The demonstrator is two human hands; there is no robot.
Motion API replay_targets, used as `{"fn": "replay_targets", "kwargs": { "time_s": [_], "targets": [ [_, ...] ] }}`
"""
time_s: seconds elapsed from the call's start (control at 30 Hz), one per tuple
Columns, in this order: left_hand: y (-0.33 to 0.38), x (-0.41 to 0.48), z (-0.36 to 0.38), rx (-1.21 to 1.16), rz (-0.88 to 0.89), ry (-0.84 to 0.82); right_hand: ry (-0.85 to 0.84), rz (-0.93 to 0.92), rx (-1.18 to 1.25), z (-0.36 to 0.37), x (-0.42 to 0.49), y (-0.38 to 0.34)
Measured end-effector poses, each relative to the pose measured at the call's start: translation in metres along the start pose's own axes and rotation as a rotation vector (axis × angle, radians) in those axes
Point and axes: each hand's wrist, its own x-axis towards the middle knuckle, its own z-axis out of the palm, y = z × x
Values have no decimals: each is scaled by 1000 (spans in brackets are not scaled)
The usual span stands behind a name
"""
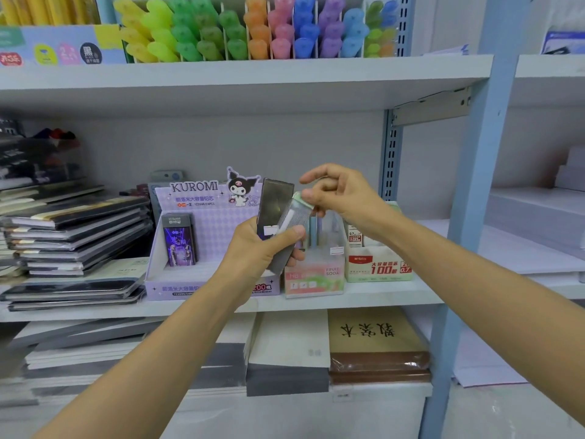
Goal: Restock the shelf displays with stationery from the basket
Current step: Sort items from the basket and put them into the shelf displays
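Observation:
My left hand [262, 248] grips a small fan of slim flat lead-refill packs in front of the middle shelf: a dark pack [274, 201] stands upright and a pale green-topped pack [296, 213] leans right. My right hand [340, 191] pinches the top end of the pale pack with thumb and fingers. Behind them stands the purple Kuromi display box [190, 280], holding one dark purple pack [179, 240] at its left. To the right are a Fruit Soda box [316, 278] and a beige 100-lead box [378, 266]. No basket is in view.
Stacked notebooks [76, 236] fill the shelf's left side. Coloured highlighters [253, 30] line the upper shelf [253, 74]. Paper pads and a brown book [376, 340] lie on the lower shelf. A blue upright post [474, 185] bounds the bay on the right.

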Motion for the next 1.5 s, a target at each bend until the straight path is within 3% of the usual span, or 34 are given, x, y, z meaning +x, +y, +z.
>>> {"fn": "replay_targets", "kwargs": {
  "time_s": [0.13,0.27,0.37,0.47,0.57,0.67,0.87,1.1,1.37,1.5],
  "targets": [
    [3,-1,6,-91,-59,104,98,-12,12,-16,-14,1],
    [10,-3,20,-196,-113,73,-128,14,264,-30,-28,2],
    [12,-4,32,-195,-143,8,-127,56,346,-45,-36,1],
    [9,-6,43,-109,-153,-54,41,101,221,-61,-42,-1],
    [2,-8,51,-16,-149,-26,273,77,33,-82,-43,-2],
    [-4,-10,54,90,-77,10,386,72,-217,-102,-42,-1],
    [-6,-1,49,78,-44,53,386,88,-648,-104,-30,15],
    [-14,1,38,76,-27,-26,255,172,-754,-80,-10,43],
    [-21,2,30,12,-64,-99,303,200,-679,-77,-11,65],
    [-21,0,30,-8,-62,-96,296,168,-773,-73,-17,66]
  ]
}}
